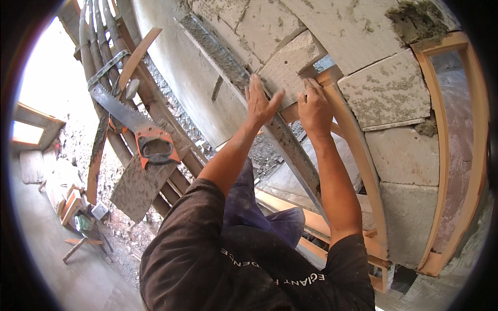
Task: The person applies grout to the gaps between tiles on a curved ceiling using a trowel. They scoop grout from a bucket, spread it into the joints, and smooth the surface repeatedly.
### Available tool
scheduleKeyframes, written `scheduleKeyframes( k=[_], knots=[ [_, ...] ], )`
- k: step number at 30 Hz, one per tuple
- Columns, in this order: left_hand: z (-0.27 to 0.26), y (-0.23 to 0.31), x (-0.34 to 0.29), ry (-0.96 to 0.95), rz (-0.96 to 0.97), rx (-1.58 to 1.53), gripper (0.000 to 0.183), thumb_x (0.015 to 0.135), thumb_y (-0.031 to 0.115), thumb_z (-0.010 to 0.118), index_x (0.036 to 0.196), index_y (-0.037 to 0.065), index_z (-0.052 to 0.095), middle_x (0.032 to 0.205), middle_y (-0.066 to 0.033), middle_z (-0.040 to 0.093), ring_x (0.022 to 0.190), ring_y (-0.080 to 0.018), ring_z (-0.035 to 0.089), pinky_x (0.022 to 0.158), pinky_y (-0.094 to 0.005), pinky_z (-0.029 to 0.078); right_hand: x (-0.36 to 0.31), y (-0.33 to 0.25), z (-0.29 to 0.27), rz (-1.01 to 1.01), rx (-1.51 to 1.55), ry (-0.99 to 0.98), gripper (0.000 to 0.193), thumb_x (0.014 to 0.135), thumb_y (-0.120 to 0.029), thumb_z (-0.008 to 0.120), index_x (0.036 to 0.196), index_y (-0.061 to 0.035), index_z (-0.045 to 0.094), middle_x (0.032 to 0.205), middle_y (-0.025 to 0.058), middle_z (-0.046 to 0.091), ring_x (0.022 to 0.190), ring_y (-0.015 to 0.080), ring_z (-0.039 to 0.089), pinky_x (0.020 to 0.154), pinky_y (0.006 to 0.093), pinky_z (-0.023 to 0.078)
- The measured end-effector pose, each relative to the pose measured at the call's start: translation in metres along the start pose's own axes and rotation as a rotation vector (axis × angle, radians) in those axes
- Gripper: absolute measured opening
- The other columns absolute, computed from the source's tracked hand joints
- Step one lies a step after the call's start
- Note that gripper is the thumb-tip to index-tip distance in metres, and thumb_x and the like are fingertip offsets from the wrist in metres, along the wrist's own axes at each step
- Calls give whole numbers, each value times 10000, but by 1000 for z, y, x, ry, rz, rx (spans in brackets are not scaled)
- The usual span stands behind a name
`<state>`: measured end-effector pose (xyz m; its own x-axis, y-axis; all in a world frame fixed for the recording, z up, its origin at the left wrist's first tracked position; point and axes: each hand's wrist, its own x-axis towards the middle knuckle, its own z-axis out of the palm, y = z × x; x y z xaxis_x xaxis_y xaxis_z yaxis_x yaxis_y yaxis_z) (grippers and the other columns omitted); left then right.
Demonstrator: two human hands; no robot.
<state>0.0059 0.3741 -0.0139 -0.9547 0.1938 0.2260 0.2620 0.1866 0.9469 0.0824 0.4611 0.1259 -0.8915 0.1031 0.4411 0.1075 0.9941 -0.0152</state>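
A pale lightweight concrete block (291,58) sits in the wall above an orange-brown wooden frame (358,140), with a small gap at its right end. My left hand (262,103) lies flat near the block's lower left corner, fingers stretched and thumb apart, by a long mortar-stained metal bar (290,140). My right hand (315,108) is at the block's lower right corner, beside the frame's top. Its fingers are bent and pressed against the block's edge. The bar leans slantwise along the wall, passing behind or under my left hand; the exact contact is hidden.
Left of me, a handsaw (153,145) with an orange and black handle rests on bamboo poles (122,147) and a mortar-crusted board (142,186). Rubble (124,228) covers the ground. A second wooden frame (443,150) stands in the wall at right.
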Motion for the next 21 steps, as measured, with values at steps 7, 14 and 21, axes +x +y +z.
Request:
scheduleKeyframes(
  k=[7, 14, 21],
  knots=[
    [-5, 9, 3, -193, 118, 213, 1324, 535, 514, 847, 1435, -109, 101, 1512, -297, 99, 1430, -375, 108, 1158, -466, 123, 11, -4, -3, -10, -157, -66, 407, 859, -163, 583, 1236, -14, 541, 1276, 179, 546, 1095, 306, 594, 893, 376, 500],
    [-4, -20, 14, -238, 176, -42, 1315, 522, 397, 899, 1438, -101, 98, 1495, -343, 60, 1414, -424, 100, 1153, -418, 194, 19, -4, -13, 24, -132, -187, 352, 887, -190, 573, 1212, -58, 599, 1223, 169, 595, 1079, 322, 598, 909, 372, 481],
    [-3, -18, 13, -200, 171, -18, 1326, 519, 386, 898, 1444, -96, 80, 1480, -370, 69, 1405, -455, 102, 1140, -405, 213, 24, -5, -18, 1, -163, -253, 343, 892, -188, 565, 1202, -47, 596, 1194, 157, 613, 1023, 314, 624, 861, 360, 505]
  ],
)
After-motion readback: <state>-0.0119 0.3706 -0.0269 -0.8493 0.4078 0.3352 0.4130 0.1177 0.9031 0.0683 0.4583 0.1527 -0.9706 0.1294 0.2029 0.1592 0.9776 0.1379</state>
